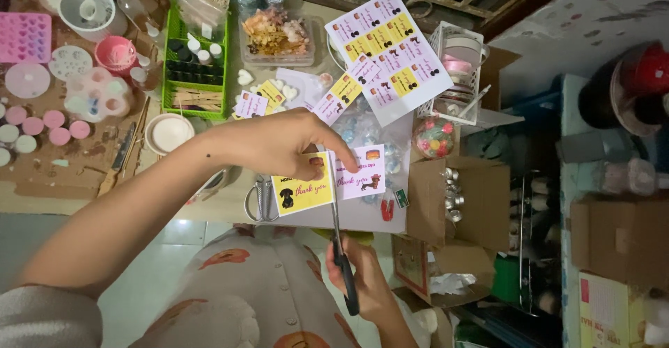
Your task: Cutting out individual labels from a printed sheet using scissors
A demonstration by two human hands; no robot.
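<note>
My left hand [282, 142] pinches a strip of printed cards [327, 181] by its upper edge, one card yellow and one pink, each with a small dog picture. My right hand [359, 278] grips black-handled scissors [337, 229]; the blades point up and sit in the seam between the yellow and pink cards. Both hands hover over the front edge of the table [209, 205], above my lap.
A sheet of uncut cards [390, 52] and several loose cut cards [268, 97] lie behind. A green tray of small bottles [195, 59], pink moulds [24, 38], a white basket [456, 69] and an open cardboard box [456, 202] surround the spot. A second pair of scissors [261, 202] lies nearby.
</note>
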